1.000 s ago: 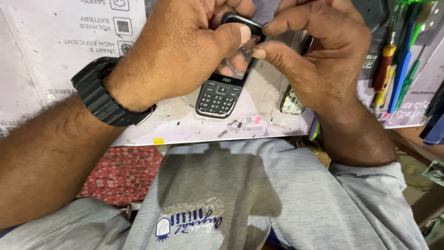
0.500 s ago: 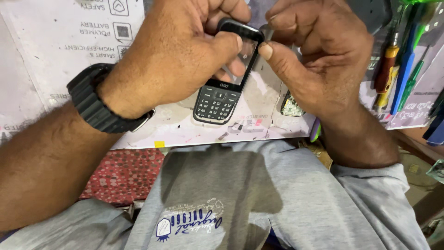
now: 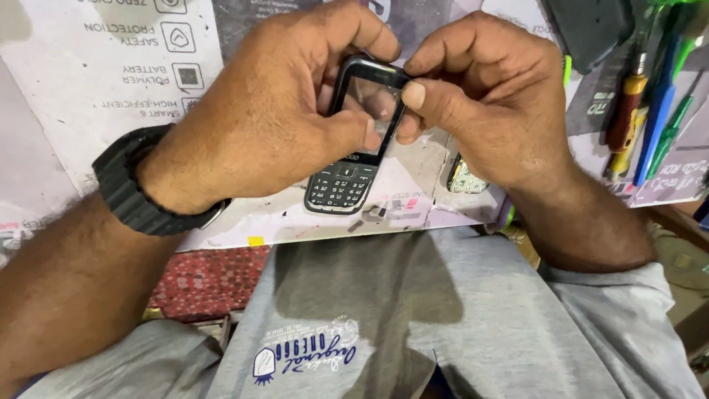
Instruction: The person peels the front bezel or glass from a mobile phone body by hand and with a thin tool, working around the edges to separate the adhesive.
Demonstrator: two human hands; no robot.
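Leftmost, we see our left hand [image 3: 277, 122], a black ribbed wristwatch [image 3: 136, 188] on its wrist, closed on the left edge of a black keypad phone with a glossy screen [image 3: 358, 137], thumb pressing the glass. Our right hand [image 3: 491, 96] grips the right edge, thumb on the screen, holding the phone tilted above the printed white tabletop [image 3: 96, 81]. Farther right, a small bare circuit board [image 3: 467, 177] lies beside coloured screwdrivers [image 3: 650, 96].

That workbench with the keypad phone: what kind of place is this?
Probably a phone repair bench: both hands work on an opened keypad phone, a bare circuit board lies beside it, and screwdrivers lie at the right.
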